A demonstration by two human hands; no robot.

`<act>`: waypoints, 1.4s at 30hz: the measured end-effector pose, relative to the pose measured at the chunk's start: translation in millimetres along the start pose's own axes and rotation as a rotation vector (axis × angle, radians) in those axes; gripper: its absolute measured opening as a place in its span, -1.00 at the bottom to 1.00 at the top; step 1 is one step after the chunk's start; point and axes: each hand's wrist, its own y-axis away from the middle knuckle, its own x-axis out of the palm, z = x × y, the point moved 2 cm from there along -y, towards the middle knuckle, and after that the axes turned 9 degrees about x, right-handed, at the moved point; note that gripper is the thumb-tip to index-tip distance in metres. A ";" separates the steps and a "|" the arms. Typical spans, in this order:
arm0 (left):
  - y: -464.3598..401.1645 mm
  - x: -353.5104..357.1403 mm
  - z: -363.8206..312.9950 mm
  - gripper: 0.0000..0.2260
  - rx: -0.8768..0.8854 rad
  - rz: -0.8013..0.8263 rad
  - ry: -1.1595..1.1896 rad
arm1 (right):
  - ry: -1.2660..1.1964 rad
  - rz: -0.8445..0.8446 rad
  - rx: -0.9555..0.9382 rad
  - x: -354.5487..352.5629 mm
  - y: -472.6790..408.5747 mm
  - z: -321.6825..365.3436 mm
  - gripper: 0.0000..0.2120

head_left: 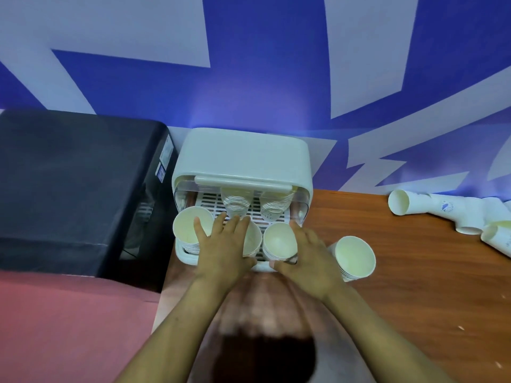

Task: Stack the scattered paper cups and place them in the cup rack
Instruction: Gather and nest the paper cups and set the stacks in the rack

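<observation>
Head view, single entry. Cup rack [243, 158]: white box with its clear front lid raised, standing at the left end of the wooden counter [414, 286] against the blue-and-white wall. Inside the rack: two cup stacks at the back, seen through the lid; three stacks along the front edge, namely left stack [188, 228], middle stack [253, 240] and right stack [279, 241], all mouths up. Left hand [224, 244]: lies over the middle stack, fingers straight and slightly spread, reaching toward the rack's slatted tray. Right hand [307, 252]: wraps the right stack, thumb curled under its near side. Just right of the rack: one further stack [355, 257] upright on the counter, not yet loaded. Far right of the rack: loose cups [442, 211] lying on their sides, partly nested. Status, as judged: well past halfway; the standing stack and the loose cups remain.
</observation>
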 end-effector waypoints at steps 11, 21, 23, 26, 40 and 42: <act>23.3 -24.1 -14.1 -0.31 0.045 -0.125 0.058 | -0.076 -0.056 -0.133 -22.3 25.4 5.5 -0.26; 84.9 -29.3 -42.8 -0.59 0.279 -0.149 0.254 | 0.027 -0.030 -0.133 -35.3 98.0 -12.1 -0.63; 92.6 -24.6 -53.0 -0.59 0.311 -0.155 0.292 | 0.024 -0.037 -0.098 -36.8 109.3 -23.6 -0.63; 101.1 -18.5 -67.7 -0.62 0.324 -0.150 0.290 | 0.035 -0.024 -0.077 -37.5 121.7 -44.2 -0.61; 111.8 30.5 -257.6 -0.65 0.173 -0.052 0.398 | -0.039 0.153 -0.130 -100.8 149.6 -236.1 -0.60; 110.7 39.7 -286.9 -0.66 0.158 -0.023 0.408 | -0.036 0.169 -0.092 -111.5 151.9 -269.8 -0.60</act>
